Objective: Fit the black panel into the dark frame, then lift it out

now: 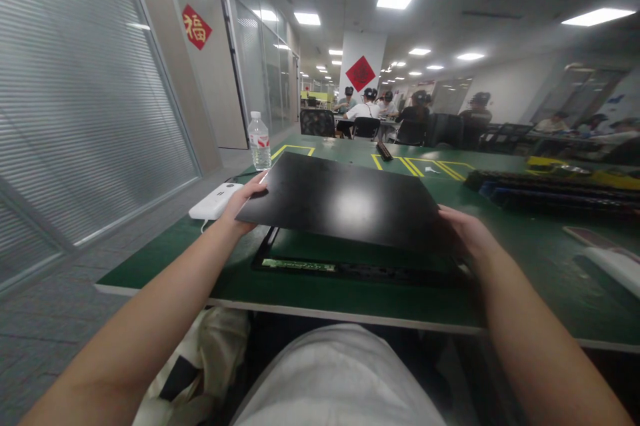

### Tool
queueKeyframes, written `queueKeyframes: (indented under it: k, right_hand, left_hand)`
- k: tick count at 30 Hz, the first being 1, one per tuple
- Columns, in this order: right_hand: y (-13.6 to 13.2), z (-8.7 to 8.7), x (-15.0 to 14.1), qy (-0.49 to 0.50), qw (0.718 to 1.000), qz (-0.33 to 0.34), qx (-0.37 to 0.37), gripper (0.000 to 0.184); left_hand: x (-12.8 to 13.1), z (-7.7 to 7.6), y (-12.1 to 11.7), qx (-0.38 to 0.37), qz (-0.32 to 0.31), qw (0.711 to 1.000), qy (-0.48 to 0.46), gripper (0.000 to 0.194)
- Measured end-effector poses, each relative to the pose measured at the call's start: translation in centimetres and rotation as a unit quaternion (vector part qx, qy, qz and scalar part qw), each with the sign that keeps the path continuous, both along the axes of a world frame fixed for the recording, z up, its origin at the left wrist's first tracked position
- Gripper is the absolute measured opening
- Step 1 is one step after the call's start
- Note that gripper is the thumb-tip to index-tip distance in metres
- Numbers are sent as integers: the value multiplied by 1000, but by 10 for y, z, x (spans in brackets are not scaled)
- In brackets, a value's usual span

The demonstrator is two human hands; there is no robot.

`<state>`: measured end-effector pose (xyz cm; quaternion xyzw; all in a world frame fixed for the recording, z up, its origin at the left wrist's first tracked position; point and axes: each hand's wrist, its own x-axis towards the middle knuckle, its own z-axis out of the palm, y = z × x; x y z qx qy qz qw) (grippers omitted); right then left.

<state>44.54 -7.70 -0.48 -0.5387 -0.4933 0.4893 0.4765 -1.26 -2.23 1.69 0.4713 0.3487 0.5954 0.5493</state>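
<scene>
A glossy black flat panel [320,193], which looks like a display screen, is held tilted above the table between both hands. My left hand [245,206] grips its left edge, with fingers partly hidden beneath. At its right edge, my right hand [463,229] is closed on the panel, its fingers mostly out of sight underneath. Below the panel, a thin black frame [390,271] lies on the green table [165,266]. Along the frame's near side runs a green circuit board strip [299,265].
A water bottle [259,143] and a white device with a cable [216,201] stand at the left. Dark stacked items [540,189] lie at the right, near a white object [613,269]. Yellow tape marks the far side. Several people sit beyond.
</scene>
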Motion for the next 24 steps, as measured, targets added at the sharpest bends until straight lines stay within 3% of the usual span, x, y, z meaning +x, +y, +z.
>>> queueKeyframes:
  k: [4,10,15,24]
  right_hand:
    - [6,-6,6,49,998,1,-40,32]
    - [13,-11,13,72,987,-134,-42,33]
    - [12,-10,14,45,983,-168,-52,30]
    - [11,-7,8,-46,975,-215,-34,30]
  left_hand:
    - [-1,2,1,-9,16,1000,-18,67]
    - [4,4,-1,12,20,1000,18,56]
    - [2,0,3,-9,1,999,52,60]
    - [3,-11,7,-38,-48,998,23,57]
